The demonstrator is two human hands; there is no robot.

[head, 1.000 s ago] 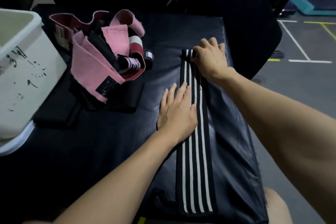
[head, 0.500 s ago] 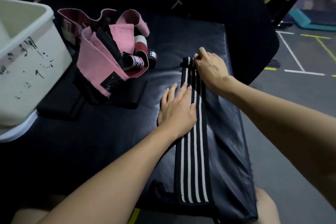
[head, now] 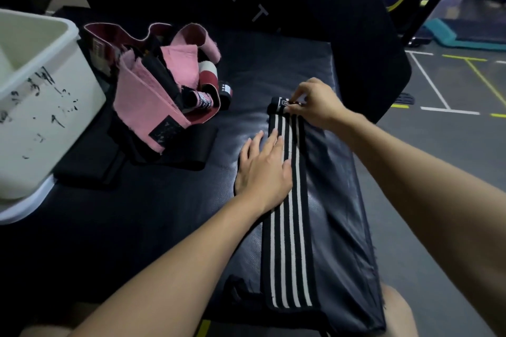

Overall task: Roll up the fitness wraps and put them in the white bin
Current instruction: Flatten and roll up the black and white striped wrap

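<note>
Head view: a black-and-white striped wrap [head: 290, 227] lies flat along the padded bench [head: 342, 200]. The left hand [head: 262, 169] presses its middle, fingers straight. The right hand [head: 315, 104] pinches its far folded end. The white bin [head: 41, 117] stands well left of the wrap, beyond a pile of pink wraps [head: 153, 101].

Black white-striped wrap [head: 291, 241] flat, far end perhaps rolled, white bin [head: 52, 107] left

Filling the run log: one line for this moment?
rolling started | right hand pinches striped wrap far end | left hand flat on it | white bin waits
</note>
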